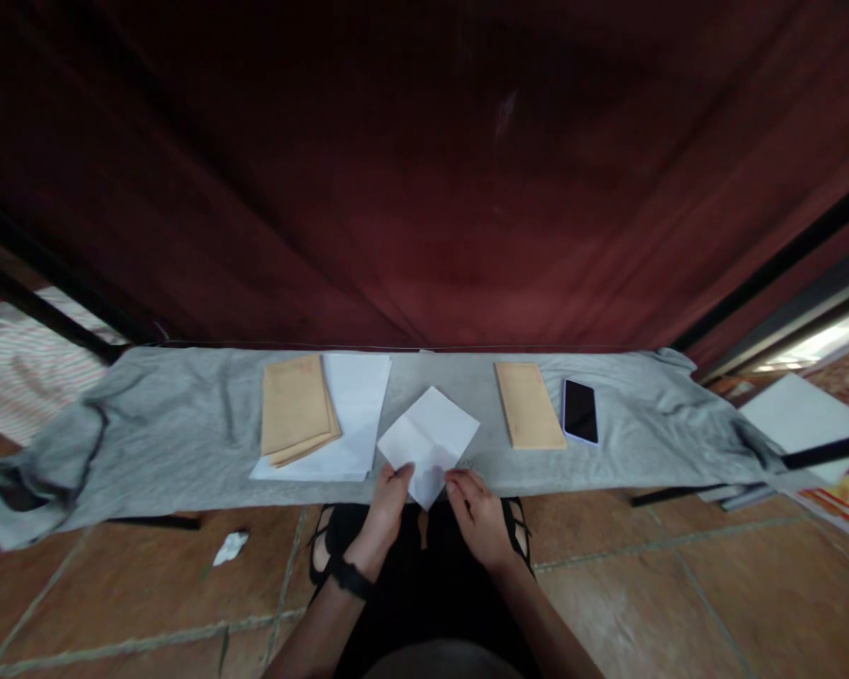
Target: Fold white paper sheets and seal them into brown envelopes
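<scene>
A folded sheet of white paper (431,434), turned like a diamond, lies over the front part of the cloth-covered surface, one corner pointing at me. My left hand (391,500) grips its lower left edge, thumb on top. On the lower right edge, the fingers of my right hand (477,509) are pinched together at the paper. Left of it, several brown envelopes (297,405) rest on a stack of white sheets (357,415). To the right lie another brown envelope or pile of them (530,405) and a phone (580,411) with a dark screen.
Grey cloth (184,415) covers the narrow bench and hangs in folds at both ends. Behind it rises a dark red curtain (424,189). Dark metal bars (821,451) stand at the sides. A crumpled white scrap (230,547) lies on the tiled floor (148,594).
</scene>
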Action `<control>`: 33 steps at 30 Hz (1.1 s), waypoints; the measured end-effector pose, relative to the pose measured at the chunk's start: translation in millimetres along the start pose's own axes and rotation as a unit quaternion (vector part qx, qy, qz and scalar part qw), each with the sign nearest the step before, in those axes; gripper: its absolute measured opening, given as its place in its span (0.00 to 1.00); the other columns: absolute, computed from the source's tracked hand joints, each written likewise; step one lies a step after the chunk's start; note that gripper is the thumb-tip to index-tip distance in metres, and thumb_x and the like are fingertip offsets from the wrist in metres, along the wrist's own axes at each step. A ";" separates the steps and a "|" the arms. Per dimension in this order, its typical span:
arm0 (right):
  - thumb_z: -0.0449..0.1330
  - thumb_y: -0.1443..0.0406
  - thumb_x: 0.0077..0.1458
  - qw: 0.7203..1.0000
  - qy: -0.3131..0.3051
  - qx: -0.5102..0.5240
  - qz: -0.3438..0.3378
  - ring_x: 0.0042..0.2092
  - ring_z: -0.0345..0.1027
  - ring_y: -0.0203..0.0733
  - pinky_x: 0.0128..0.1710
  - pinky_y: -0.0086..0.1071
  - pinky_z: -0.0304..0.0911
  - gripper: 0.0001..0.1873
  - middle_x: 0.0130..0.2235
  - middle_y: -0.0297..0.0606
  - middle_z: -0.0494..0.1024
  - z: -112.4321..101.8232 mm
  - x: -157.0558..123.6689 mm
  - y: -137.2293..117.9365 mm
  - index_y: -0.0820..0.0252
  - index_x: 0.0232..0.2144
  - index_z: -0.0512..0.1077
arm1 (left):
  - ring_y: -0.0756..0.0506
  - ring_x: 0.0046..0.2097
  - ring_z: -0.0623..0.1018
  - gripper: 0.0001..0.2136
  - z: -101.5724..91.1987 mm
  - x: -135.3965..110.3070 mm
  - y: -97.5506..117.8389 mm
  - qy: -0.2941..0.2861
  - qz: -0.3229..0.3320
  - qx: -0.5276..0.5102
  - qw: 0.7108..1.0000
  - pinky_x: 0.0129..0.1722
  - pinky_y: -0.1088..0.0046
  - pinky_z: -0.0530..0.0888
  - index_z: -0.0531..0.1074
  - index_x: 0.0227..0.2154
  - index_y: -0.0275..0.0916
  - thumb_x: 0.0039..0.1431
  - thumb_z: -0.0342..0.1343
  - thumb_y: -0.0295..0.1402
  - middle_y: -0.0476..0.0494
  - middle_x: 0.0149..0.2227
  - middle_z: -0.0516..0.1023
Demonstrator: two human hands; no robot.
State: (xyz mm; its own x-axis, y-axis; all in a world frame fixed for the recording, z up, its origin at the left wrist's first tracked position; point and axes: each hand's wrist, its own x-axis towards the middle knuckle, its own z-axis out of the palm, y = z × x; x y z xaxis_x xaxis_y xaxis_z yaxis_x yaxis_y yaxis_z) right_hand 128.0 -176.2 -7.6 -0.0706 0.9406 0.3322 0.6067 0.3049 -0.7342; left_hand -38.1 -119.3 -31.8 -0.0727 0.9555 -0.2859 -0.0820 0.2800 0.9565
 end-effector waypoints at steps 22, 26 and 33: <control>0.51 0.59 0.62 0.963 0.222 0.054 0.142 0.46 0.71 0.46 0.49 0.40 0.65 0.16 0.45 0.43 0.79 -64.8 9.0 56.5 0.58 0.45 0.74 | 0.37 0.42 0.83 0.24 40.3 40.6 108.4 -0.224 -0.064 -0.116 0.966 0.45 0.61 0.77 0.77 0.46 0.31 0.44 0.66 0.34 0.36 0.40 0.84; 0.50 0.62 0.61 0.966 0.213 0.030 0.147 0.47 0.71 0.46 0.50 0.41 0.65 0.16 0.45 0.43 0.78 -65.3 2.5 65.2 0.58 0.45 0.73 | 0.37 0.36 0.82 0.21 26.3 60.7 76.2 -0.156 -0.042 0.008 0.987 0.37 0.64 0.77 0.78 0.41 0.31 0.42 0.65 0.37 0.37 0.34 0.84; 0.49 0.66 0.61 0.979 0.176 0.015 0.106 0.50 0.71 0.45 0.52 0.41 0.65 0.16 0.46 0.43 0.77 -44.0 3.5 67.8 0.57 0.46 0.74 | 0.37 0.38 0.82 0.15 -0.9 71.9 47.2 -0.071 0.010 0.202 0.977 0.38 0.62 0.77 0.78 0.38 0.33 0.48 0.60 0.37 0.41 0.31 0.83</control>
State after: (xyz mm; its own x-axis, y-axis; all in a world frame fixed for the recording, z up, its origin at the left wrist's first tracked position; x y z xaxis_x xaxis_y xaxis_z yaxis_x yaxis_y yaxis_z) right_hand 203.7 -158.9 -30.1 0.3343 0.8754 0.3491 0.5546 0.1168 -0.8239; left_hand -48.1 -37.4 -7.3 0.0716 0.9562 -0.2838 0.3186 0.2477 0.9150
